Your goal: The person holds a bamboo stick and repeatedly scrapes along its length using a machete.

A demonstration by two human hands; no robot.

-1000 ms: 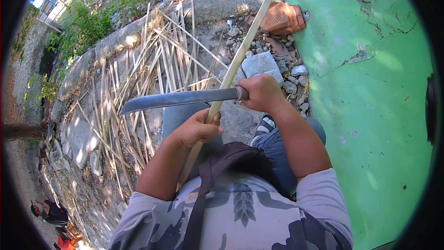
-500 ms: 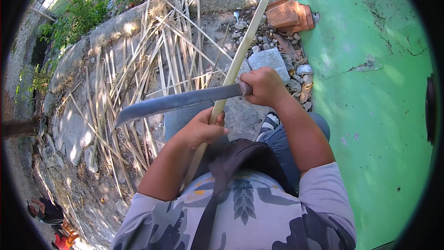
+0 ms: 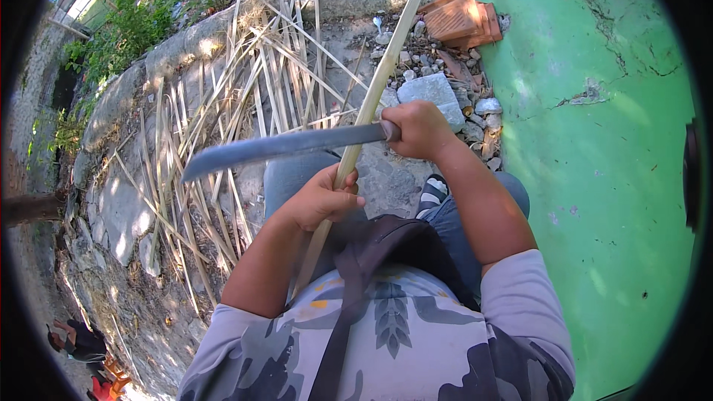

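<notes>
My left hand (image 3: 324, 197) is wrapped round a long pale bamboo strip (image 3: 391, 50), which slants from my lap up and away to the right. In my right hand (image 3: 420, 129) is the dark handle of a machete (image 3: 286, 144). Its long grey blade points left and lies across the strip, just beyond my left hand. Whether the edge bites into the strip cannot be made out.
Many thin split strips (image 3: 276, 67) lie heaped on the stony ground ahead and left. Rubble with a grey block (image 3: 431, 96) and orange roof tiles (image 3: 464, 22) borders the green floor (image 3: 594, 200) on the right. A person (image 3: 80, 340) sits at the lower left.
The machete and my right hand have shifted slightly left and nearer to me. The strip's far end has tipped a little left. Both hands keep their hold.
</notes>
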